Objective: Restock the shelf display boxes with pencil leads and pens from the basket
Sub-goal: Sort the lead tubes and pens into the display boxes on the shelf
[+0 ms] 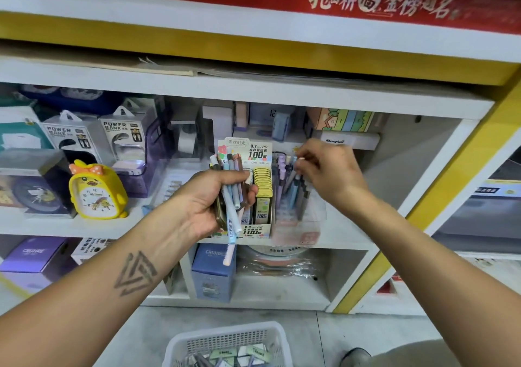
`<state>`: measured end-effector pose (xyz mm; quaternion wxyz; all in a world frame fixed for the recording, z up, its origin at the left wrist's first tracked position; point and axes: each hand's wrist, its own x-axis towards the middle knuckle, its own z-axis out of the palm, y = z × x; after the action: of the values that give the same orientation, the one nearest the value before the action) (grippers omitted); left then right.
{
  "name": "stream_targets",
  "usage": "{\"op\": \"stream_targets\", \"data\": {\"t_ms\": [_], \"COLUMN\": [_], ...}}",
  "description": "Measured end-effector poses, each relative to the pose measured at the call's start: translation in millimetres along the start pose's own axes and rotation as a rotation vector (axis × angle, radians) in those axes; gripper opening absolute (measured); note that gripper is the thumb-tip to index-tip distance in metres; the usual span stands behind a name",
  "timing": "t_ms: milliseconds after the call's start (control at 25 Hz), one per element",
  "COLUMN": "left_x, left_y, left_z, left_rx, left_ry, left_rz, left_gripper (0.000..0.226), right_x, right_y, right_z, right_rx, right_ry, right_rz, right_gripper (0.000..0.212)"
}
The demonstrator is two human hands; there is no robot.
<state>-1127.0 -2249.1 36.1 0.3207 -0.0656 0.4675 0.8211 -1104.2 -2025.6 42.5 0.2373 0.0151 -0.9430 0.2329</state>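
Pens [232,194] fill left hand [210,200]; right hand [328,170] pinches one (clear box [296,225]).

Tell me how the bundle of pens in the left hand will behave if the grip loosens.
The pens look smooth, round and thin, so they would probably slide apart. One pale blue pen already hangs lower than the rest and may drop first. The left hand holds them nearly upright, so they would likely fall.

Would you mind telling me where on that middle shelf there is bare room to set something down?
Bare shelf board lies right of the clear pen box, up to the white upright. A smaller strip lies between the yellow duck clock and the left hand. Left of the clock, and behind the lead box, it is crowded.
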Motion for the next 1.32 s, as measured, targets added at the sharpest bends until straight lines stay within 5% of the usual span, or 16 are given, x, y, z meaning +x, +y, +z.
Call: {"op": "stream_targets", "data": {"t_ms": [360,520,720,800,920,1200,1320], "left_x": [0,-8,-18,-22,-23,-17,-10], "left_y": [-1,-3,-2,-1,-3,-7,-4], "left_z": [-3,-4,0,2,4,12,14], "left_rx": [-0.039,-0.006,0.019,0.032,0.052,0.031,0.030], "left_ry": [0.010,0.026,0.026,0.021,0.016,0.008,0.032], "left_rz": [-0.002,0.010,0.032,0.033,0.051,0.074,0.092], "left_gripper": [0.005,0.011,0.018,0.017,0.017,0.014,0.020], "right_x": [0,1,1,-1,-11,-18,-10], "right_y": [-2,4,0,-14,-43,-55,-51], "right_z": [10,14,15,12,5,1,-12], "right_rx": [-0.027,-0.242,-0.350,-0.153,0.590,0.819,0.954], "right_ry": [-0.118,-0.035,-0.126,-0.088,-0.306,-0.407,-0.281], "right_rz": [-0.067,-0.161,-0.055,-0.043,0.190,0.256,0.330], "right_gripper": [0.005,0.019,0.034,0.029,0.015,0.017,0.007]}}
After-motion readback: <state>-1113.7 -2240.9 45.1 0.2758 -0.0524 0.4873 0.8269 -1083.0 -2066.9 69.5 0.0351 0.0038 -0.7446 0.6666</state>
